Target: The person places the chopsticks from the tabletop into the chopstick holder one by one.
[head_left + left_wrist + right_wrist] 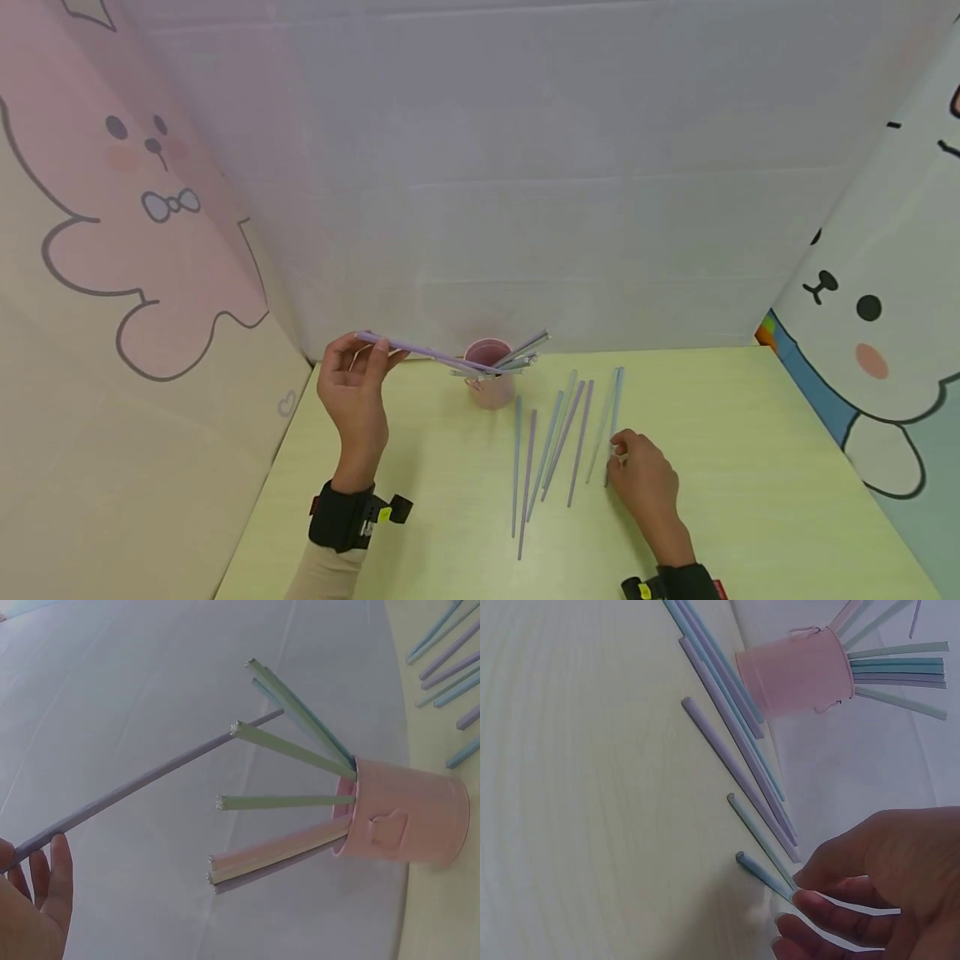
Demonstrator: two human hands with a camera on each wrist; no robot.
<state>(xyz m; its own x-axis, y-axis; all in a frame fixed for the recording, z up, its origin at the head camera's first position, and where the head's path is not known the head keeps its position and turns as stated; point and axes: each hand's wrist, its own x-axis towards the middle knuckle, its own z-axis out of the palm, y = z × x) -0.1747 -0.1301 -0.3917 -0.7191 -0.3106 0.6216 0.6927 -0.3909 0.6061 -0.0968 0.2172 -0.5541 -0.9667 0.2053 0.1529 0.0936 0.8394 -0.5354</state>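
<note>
My left hand is raised above the table's left side and pinches one end of a purple stick, thin and pencil-like. The stick slants toward the pink bucket-shaped cup, its far end over the cup's mouth in the head view. Green, blue, pink and purple sticks fan out of the cup. Low over the table, my right hand pinches a blue stick at the right end of a row of loose sticks. Beside it lies a pale green stick, close to the thumb tip. Part of the blue stick is hidden by the fingers.
Several loose purple, blue and green sticks lie side by side on the pale yellow table, some crossing. Behind the cup rises a plain pale cloth wall. Cartoon-printed side panels flank the table.
</note>
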